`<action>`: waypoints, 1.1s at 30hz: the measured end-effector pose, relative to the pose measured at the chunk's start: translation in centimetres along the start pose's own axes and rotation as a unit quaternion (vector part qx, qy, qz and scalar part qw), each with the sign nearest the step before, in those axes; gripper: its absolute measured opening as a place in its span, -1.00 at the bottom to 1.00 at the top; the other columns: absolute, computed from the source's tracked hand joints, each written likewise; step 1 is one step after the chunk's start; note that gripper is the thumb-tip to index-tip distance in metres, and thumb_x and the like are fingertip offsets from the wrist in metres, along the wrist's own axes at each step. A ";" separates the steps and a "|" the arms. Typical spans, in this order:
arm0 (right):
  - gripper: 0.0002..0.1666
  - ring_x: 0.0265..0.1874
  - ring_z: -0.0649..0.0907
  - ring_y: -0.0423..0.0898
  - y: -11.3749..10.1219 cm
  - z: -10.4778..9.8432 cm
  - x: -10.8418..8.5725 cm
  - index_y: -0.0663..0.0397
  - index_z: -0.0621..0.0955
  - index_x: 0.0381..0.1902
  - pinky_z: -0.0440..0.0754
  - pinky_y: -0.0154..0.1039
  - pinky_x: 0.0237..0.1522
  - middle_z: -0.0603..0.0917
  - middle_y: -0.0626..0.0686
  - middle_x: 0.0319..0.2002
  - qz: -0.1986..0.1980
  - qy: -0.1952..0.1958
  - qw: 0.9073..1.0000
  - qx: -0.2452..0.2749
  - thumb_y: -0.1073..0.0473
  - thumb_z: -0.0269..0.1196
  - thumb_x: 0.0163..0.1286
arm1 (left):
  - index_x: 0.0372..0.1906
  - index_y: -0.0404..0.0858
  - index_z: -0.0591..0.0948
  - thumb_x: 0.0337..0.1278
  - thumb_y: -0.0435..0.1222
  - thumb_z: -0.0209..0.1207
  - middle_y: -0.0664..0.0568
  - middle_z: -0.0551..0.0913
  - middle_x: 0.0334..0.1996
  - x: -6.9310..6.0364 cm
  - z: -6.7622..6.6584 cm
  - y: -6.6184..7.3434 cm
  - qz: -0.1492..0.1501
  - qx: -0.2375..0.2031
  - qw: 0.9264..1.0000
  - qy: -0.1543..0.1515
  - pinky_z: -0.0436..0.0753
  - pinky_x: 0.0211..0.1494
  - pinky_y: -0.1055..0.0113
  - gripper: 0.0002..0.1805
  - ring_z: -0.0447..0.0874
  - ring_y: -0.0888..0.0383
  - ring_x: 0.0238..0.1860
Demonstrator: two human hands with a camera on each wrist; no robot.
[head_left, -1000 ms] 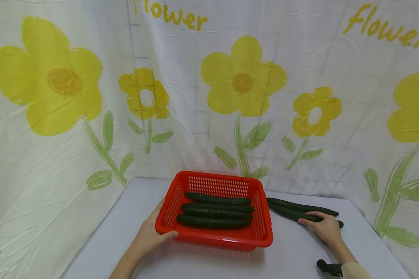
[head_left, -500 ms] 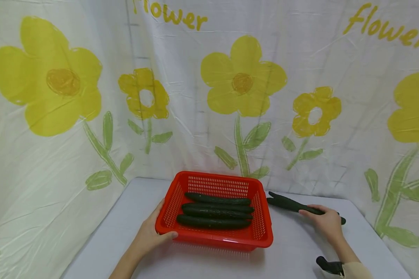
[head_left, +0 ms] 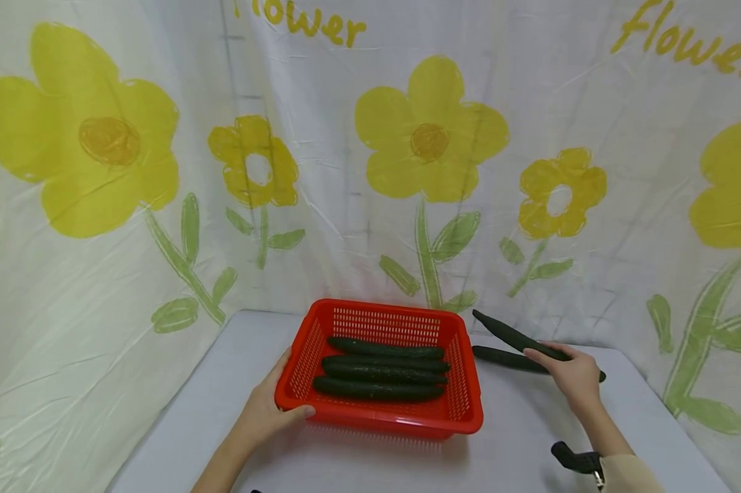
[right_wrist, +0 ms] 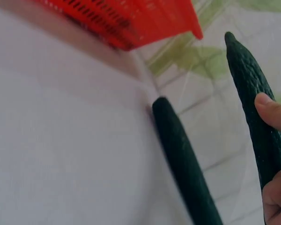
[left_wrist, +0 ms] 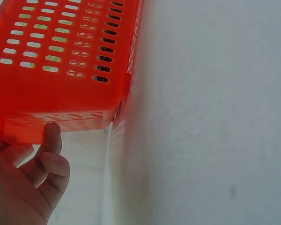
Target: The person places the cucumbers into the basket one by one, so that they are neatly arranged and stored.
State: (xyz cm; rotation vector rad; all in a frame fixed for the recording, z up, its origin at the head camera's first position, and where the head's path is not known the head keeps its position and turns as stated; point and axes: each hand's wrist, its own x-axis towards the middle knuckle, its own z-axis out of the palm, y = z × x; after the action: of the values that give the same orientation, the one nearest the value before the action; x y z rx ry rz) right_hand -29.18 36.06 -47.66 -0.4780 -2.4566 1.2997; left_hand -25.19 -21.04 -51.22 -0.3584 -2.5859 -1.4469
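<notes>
A red plastic basket (head_left: 383, 418) with slotted walls stands on the table, with several cucumbers (head_left: 379, 392) lying side by side in it. My left hand (head_left: 264, 411) grips the basket at its left front corner, thumb along the front rim; the left wrist view shows its fingers (left_wrist: 54, 164) curled under the rim. To the right of the basket, my right hand (head_left: 574, 376) holds a cucumber (head_left: 509, 334) near one end, its far end tilted up off the table. Below it, a second cucumber (head_left: 509, 359) lies on the table, partly hidden by that hand.
The white table (head_left: 512, 438) ends at the back against a hanging cloth (head_left: 327, 226) printed with yellow flowers. A black strap piece (head_left: 575, 459) sticks out by my right wrist, next to the sleeve (head_left: 629, 474).
My right hand has lifted one cucumber up from beside the other on the table, its far end rising most. The left hand and the basket have stayed in place.
</notes>
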 end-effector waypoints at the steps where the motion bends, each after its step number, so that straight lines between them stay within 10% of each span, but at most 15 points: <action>1: -0.09 0.30 0.52 0.14 -0.5 0.0 -0.1 0.15 0.72 0.26 0.47 -0.47 -0.21 0.61 0.30 0.36 0.000 0.000 1.000 0.002 -0.34 0.60 0.12 | 0.73 -0.07 0.09 -0.05 -0.02 0.59 -0.10 0.46 0.53 0.0 0.0 0.0 -0.002 0.001 1.000 -0.001 0.65 0.19 0.20 0.27 0.60 -0.02 0.28; 33: -0.28 -0.08 0.70 -0.11 -12.6 6.8 -6.3 0.13 0.76 0.17 0.70 -0.33 -0.14 0.72 0.19 0.19 -0.049 -0.083 0.981 0.166 -0.14 0.65 0.16 | 0.73 -0.08 0.09 -0.04 -0.04 0.60 -0.11 0.43 0.55 -0.1 -0.1 -0.2 0.008 -0.010 1.000 -0.001 0.65 0.19 0.28 0.27 0.58 -0.01 0.30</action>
State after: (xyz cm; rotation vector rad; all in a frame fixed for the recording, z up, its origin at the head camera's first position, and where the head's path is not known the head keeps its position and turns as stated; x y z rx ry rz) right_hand -28.21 21.71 -41.52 -0.1660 -2.2878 1.7229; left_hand -25.16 -21.21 -51.31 -0.3806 -2.5662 -1.4677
